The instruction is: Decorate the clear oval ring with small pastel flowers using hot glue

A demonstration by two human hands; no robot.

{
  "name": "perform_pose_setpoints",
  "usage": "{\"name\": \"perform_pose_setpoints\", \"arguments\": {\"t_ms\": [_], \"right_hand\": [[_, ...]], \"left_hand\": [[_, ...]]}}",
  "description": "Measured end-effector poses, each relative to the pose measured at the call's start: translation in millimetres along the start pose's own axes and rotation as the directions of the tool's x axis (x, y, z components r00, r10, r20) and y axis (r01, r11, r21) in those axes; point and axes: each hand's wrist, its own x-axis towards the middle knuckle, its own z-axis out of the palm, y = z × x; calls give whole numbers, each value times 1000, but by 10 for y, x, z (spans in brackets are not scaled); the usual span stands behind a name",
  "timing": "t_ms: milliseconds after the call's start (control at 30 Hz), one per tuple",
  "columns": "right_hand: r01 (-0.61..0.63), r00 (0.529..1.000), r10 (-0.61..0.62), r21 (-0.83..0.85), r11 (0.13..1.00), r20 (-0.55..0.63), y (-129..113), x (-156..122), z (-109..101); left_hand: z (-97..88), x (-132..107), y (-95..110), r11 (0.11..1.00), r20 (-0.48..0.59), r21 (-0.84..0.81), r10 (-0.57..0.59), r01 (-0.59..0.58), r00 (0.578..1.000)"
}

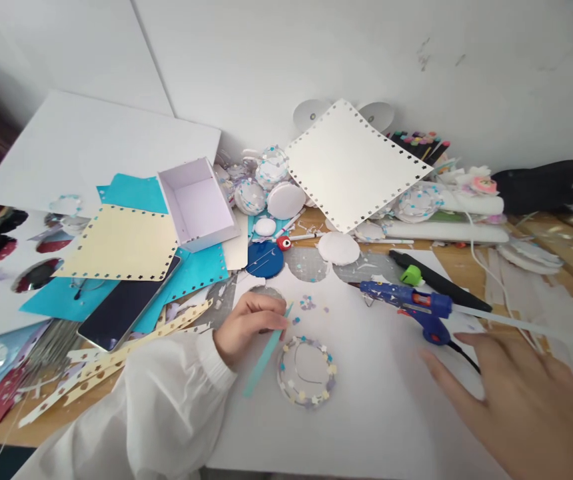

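My left hand (249, 325) pinches a narrow teal paper strip (260, 368), which slants down toward me over the white board (366, 407). Just right of the strip lies a wire ring (333, 370) decorated with small yellow, white, blue and lilac stars. A loose wire end curls inside it. My right hand (526, 400) is at the lower right, fingers spread and holding nothing. Beyond its fingertips a blue glue gun (406, 298) rests on its side, a clear glue stick (501, 323) jutting from its back. Several tiny star cutouts (308, 303) are scattered above the ring.
Punched card sheets (121, 240), a phone (126, 307) and a lilac box (199, 207) crowd the left. At the back stand a cream card (356, 163), white discs (339, 248) and markers (424, 141). A red star punch (284, 243) sits mid-table. The gun's cord (465, 357) runs rightward.
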Motion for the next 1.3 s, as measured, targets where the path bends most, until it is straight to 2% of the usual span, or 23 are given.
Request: {"name": "perform_pose_setpoints", "arguments": {"t_ms": [67, 100, 167, 200, 267, 333, 433, 567, 633, 667, 700, 733, 800, 867, 900, 933, 1000, 1067, 1100, 1167, 1233, 1300], "right_hand": [[55, 996, -37, 230, 972, -82, -107, 13, -177], [113, 991, -79, 350, 930, -110, -184, 56, -247], [269, 959, -190, 459, 846, -211, -372, 204, -338], [343, 933, -243, 457, 821, -264, -473, 299, -360], [509, 854, -378, 416, 754, -358, -671, 502, -367], [661, 748, -529, 372, 652, -401, -848, 688, -341], [794, 607, -676, 288, 535, -418, -1057, 883, -267], [888, 450, -760, 140, 439, -469, -1214, 982, -151], [902, 402, -755, 81, 425, -519, -1232, 988, -106], [901, 392, -742, 65, 429, -543, -1223, 985, -87], [894, 401, -724, 68, 442, -562, -1201, 979, -70], [879, 430, -693, 94, 467, -579, -1167, 972, -53], [819, 544, -588, 228, 526, -599, -1068, 954, -18], [708, 685, -386, 438, 554, -618, -954, 929, 17], [641, 742, -250, 549, 537, -623, -903, 911, 35], [571, 790, -112, 655, 494, -603, -862, 887, 52], [423, 870, 103, 837, 347, -482, -816, 822, 86], [250, 946, 167, 954, 164, -276, -817, 741, 117], [155, 973, 159, 985, 81, -166, -830, 701, 129], [0, 993, 114, 999, -36, 4, -865, 638, 138], [-84, 993, 77, 994, -74, 90, -895, 611, 127], [-92, 994, 61, 994, -59, 96, -910, 617, 105]], "left_hand": [[-16, 7, -16, 1000, -5, -19, -8, 8, 1000], [-22, 11, -23, 999, -8, -32, -12, 12, 1000], [-28, 17, -30, 998, -11, -55, -23, 23, 1000], [-28, 19, -29, 998, -11, -61, -30, 29, 1000], [-22, 19, -19, 997, -9, -68, -44, 43, 999], [-13, 18, -4, 996, -18, -69, -51, 49, 999], [-3, 22, 12, 997, -65, -74, -35, 31, 997], [7, 34, 15, 996, -108, -91, -19, 9, 994], [17, 35, 16, 995, -120, -102, -22, 9, 993], [23, 34, 17, 994, -125, -107, -22, 9, 992], [27, 32, 16, 994, -130, -109, -21, 7, 991], [31, 28, 15, 994, -130, -107, -16, 2, 991], [30, 20, 9, 997, -117, -73, 9, -17, 993], [22, 10, -1, 999, -85, -6, 45, -45, 995], [16, 4, -5, 998, -64, 33, 64, -62, 996], [10, -2, -9, 994, -40, 74, 82, -79, 996], [2, -12, -9, 980, 29, 159, 114, -118, 993], [3, -19, -2, 958, 124, 238, 133, -160, 983], [7, -21, 4, 944, 171, 274, 140, -183, 975], [21, -21, 18, 911, 251, 334, 162, -242, 954], [40, -21, 33, 874, 308, 377, 193, -306, 932], [58, -23, 49, 850, 338, 413, 191, -328, 922]]}}
